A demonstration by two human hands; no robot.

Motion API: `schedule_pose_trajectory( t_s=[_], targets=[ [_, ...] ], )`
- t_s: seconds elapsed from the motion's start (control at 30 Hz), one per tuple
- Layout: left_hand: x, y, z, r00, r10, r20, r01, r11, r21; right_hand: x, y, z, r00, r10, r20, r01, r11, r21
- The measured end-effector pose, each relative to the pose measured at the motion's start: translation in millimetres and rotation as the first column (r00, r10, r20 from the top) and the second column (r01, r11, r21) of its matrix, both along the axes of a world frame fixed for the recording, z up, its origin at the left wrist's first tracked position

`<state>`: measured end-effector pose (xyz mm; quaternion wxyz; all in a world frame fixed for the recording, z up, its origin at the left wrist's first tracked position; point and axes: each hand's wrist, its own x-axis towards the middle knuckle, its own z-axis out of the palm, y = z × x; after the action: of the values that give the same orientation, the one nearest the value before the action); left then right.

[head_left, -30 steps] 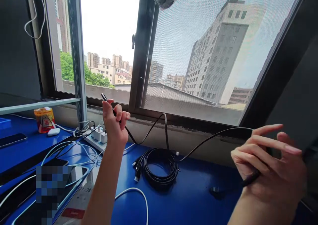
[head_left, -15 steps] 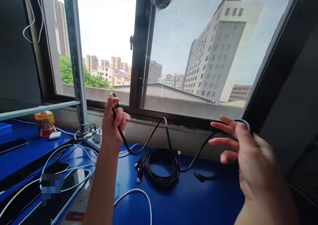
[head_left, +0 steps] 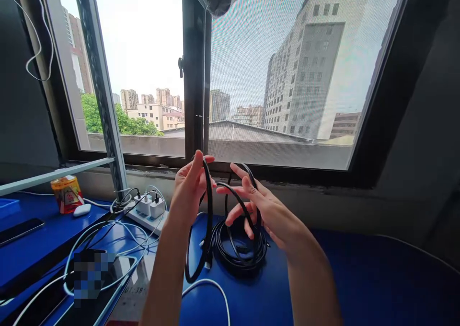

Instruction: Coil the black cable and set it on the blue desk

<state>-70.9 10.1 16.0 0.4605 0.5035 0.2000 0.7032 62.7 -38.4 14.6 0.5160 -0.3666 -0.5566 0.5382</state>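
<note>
**Black cable being looped between two raised hands**

Both hands are up in front of the window (head_left: 287, 76), close together over the blue bench (head_left: 359, 278). The left hand (head_left: 190, 187) has its fingers closed around a black cable (head_left: 207, 206), thumb on top, and one long loop hangs from it down to the bench surface. The right hand (head_left: 266, 211) sits just beside it with fingers spread; the cable arcs over its forefinger, draped rather than pinched, so that hand is guiding, not gripping.

Below and between the wrists lies a coil (head_left: 239, 254) of the same black cable, flat on the bench, with the held length running up out of it.

By the look of it, this is the gathering stage: one loop is made and the next is being laid across. The next turn would need the right hand to feed slack to the left without kinking, and the left to keep the loops together.

To the far left stand a power strip (head_left: 145, 211) with white chargers, a can (head_left: 66, 192), and white cords (head_left: 108, 239) trailing over phones.
</note>
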Motion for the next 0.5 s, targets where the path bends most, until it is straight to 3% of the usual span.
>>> schedule_pose_trajectory(
  t_s=[0.1, 0.17, 0.23, 0.3, 0.4, 0.5],
  targets=[
    [-2.9, -4.3, 4.1, 0.998, -0.013, 0.059, 0.013, 1.0, 0.01, 1.2, -0.8, 1.8, 1.0, -0.012, 0.01, 0.012, 1.0, 0.014],
    [-7.8, -8.8, 9.2, 0.982, -0.012, 0.188, 0.018, 0.999, -0.033, 5.0, 1.3, 1.7, 0.995, -0.088, 0.041, 0.085, 0.995, 0.054],
    [-14.7, -11.5, 12.8, 0.94, -0.027, 0.339, 0.041, 0.999, -0.035, 11.1, 5.4, -0.3, 0.969, -0.241, 0.053, 0.232, 0.964, 0.131],
    [-22.2, -10.7, 13.0, 0.908, -0.057, 0.415, 0.057, 0.998, 0.012, 18.4, 9.9, -3.2, 0.903, -0.428, 0.029, 0.416, 0.89, 0.187],
    [-29.4, -4.8, 7.8, 0.938, -0.046, 0.344, 0.027, 0.998, 0.059, 27.2, 13.1, -5.0, 0.821, -0.571, -0.021, 0.564, 0.802, 0.196],
    [-26.7, 1.0, 1.8, 0.994, -0.006, 0.112, -0.004, 0.996, 0.088, 28.4, 9.7, -2.3, 0.801, -0.598, -0.035, 0.585, 0.769, 0.26]
  ],
)
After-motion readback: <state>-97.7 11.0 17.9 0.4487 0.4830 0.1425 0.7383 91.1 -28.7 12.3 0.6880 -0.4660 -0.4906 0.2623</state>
